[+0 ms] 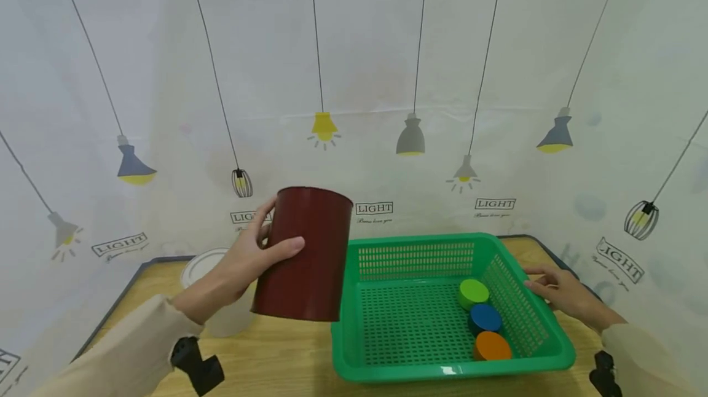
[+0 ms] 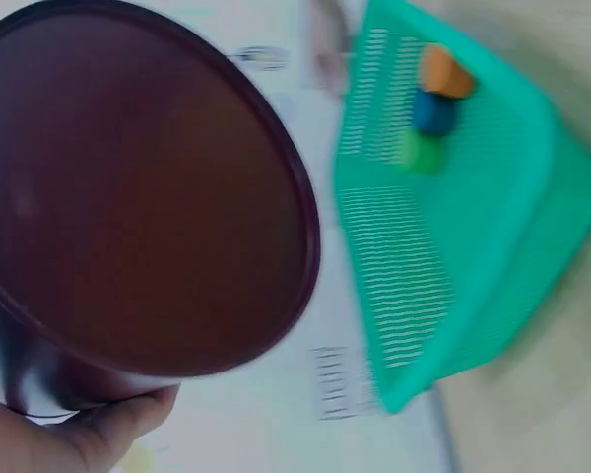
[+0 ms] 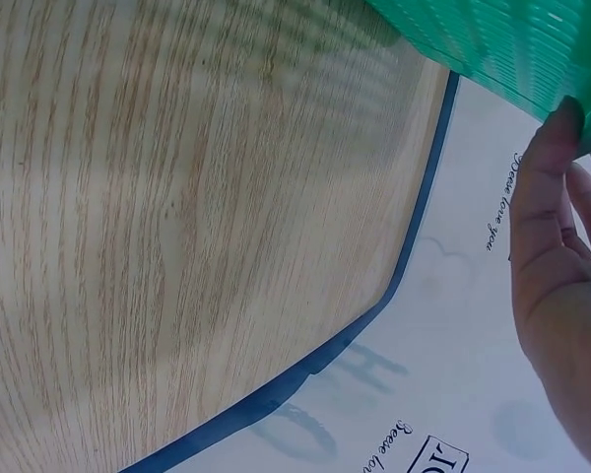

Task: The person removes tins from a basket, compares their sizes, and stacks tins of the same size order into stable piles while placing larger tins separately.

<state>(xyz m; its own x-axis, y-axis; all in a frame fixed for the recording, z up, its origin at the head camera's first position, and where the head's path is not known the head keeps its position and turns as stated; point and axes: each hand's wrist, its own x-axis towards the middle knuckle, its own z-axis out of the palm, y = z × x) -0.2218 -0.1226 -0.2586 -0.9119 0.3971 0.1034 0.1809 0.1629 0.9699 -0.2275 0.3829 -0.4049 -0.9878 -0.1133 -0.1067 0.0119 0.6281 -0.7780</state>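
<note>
My left hand [image 1: 249,262] holds a dark red cylindrical bin [image 1: 310,255] up above the table, thumb across its near side and fingers round the left. In the left wrist view the bin's broad round end [image 2: 148,187] faces the camera. To its right stands a green plastic basket [image 1: 409,372] with slotted walls. Inside, along its right side, sit a light green round piece [image 1: 473,294], a blue one [image 1: 485,318] and an orange one [image 1: 492,346]. My right hand [image 1: 570,295] pinches the basket's right rim; in the right wrist view its fingertips [image 3: 564,120] meet the rim.
A whitish container with a round lid [image 1: 204,262] stands at the left, partly hidden behind my left forearm. The wood-grain table [image 1: 287,360] has a dark blue edge [image 3: 409,246]. Behind it hangs a pale sheet printed with lamps [image 1: 365,169].
</note>
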